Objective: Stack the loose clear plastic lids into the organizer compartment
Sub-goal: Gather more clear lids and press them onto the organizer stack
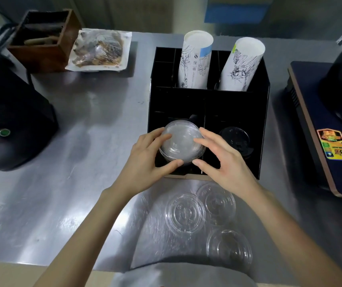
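Observation:
A stack of clear plastic lids (181,141) sits at the mouth of the front left compartment of the black organizer (263,125). My left hand (147,160) grips the stack's left and front edge. My right hand (222,160) curls around its right side, fingertips on the top lid and thumb at the front rim. Three loose clear lids lie flat on the steel counter in front of the organizer: one in the middle (184,214), one to its right (216,203), one nearest me (229,247).
Black lids (236,139) fill the front right compartment. Two sleeves of printed paper cups (195,63) stand in the back compartments. A black machine (10,125) stands left, a wooden box (41,40) and wrapped tray (99,50) at back left, an appliance (327,129) right.

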Available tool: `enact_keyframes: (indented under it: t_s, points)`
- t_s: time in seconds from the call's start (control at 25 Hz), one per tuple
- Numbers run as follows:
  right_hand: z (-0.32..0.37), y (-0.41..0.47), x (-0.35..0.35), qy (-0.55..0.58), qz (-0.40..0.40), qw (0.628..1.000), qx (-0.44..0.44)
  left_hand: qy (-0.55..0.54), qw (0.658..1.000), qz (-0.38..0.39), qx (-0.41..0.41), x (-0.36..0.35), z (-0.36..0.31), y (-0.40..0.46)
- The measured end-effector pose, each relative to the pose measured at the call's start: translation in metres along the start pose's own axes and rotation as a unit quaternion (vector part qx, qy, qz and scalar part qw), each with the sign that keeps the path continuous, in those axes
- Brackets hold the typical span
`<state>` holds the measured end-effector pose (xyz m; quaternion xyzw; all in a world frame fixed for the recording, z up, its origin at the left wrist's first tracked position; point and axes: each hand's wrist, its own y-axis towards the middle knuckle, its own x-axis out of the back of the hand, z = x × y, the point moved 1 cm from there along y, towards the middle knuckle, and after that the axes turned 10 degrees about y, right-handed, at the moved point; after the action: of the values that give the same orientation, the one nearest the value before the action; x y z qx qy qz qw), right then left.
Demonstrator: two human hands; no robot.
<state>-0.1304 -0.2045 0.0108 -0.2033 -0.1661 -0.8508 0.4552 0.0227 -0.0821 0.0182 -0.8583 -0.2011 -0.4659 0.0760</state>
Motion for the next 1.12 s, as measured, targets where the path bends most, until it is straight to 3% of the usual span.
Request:
enact_keyframes:
  t_s: [0.2, 0.48, 1.12]
  points:
    - [-0.010, 0.013, 0.000, -0.022, 0.015, 0.999, -0.035, 0.050, 0.999, 0.010, -0.005, -0.007, 0.007, 0.015]
    - [-0.016, 0.021, -0.006, -0.129, 0.007, 0.992, 0.001, 0.134, 0.990, 0.021, -0.035, -0.017, 0.009, 0.024]
    - [-0.004, 0.012, -0.012, -0.142, 0.020, 0.990, 0.007, 0.145, 0.988, 0.025, -0.038, -0.018, 0.001, 0.018]
